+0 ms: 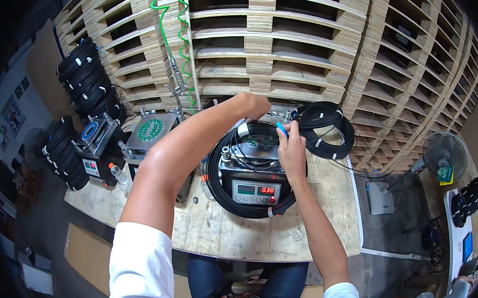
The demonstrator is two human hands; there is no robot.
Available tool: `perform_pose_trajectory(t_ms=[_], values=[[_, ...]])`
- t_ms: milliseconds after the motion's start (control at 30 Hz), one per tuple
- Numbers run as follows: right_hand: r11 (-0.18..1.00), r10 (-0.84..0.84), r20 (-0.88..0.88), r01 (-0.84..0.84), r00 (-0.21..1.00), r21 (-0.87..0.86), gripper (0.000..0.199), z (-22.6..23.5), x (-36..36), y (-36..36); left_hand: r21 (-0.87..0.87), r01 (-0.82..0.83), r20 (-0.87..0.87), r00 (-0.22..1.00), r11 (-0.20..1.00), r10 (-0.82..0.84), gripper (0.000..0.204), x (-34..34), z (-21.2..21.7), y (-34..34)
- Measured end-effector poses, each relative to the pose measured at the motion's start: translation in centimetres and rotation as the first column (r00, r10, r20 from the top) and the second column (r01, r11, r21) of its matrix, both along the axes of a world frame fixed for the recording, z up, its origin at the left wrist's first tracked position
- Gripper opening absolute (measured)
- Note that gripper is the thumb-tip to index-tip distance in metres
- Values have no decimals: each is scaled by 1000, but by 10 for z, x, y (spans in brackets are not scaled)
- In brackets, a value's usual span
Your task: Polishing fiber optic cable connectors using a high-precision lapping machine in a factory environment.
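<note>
My left hand (256, 106) reaches over the back of a bench machine (255, 175) with a metal top and a lit red display. Its fingers are curled and point down; what they hold, if anything, is hidden. Just to the right, my right hand (292, 148) is closed on a small blue pen-shaped thing (282, 130), held upright at a tilt. A coil of black cable (214, 187) with white ties hangs around the machine's front. Some of its loops cross the metal top below both hands.
Another black cable coil (337, 135) lies right of the machine on the wooden table (210, 238). Two similar machines stand left, near a small bottle (117, 172) and stacked coils (86, 77). Pallets (268, 46) rise behind; green spiral hoses (183, 29) hang down. A fan (443, 155) stands right.
</note>
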State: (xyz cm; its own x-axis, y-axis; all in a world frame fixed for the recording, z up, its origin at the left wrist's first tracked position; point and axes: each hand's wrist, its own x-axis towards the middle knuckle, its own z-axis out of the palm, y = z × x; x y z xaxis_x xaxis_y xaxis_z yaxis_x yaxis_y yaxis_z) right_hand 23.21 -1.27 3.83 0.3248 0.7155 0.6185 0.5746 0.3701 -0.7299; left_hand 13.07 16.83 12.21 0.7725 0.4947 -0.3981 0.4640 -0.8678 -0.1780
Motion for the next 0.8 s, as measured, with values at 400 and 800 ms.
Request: perform_pose_trajectory(t_ms=[400, 800], values=[[999, -2, 40, 3, 999, -44, 13, 4, -2, 0, -54, 173, 241, 958, 983, -155, 15, -34, 0, 8], [978, -123, 9, 119, 992, 174, 18, 10, 4, 1, -260, -227, 957, -193, 939, 218, 29, -127, -33, -78]])
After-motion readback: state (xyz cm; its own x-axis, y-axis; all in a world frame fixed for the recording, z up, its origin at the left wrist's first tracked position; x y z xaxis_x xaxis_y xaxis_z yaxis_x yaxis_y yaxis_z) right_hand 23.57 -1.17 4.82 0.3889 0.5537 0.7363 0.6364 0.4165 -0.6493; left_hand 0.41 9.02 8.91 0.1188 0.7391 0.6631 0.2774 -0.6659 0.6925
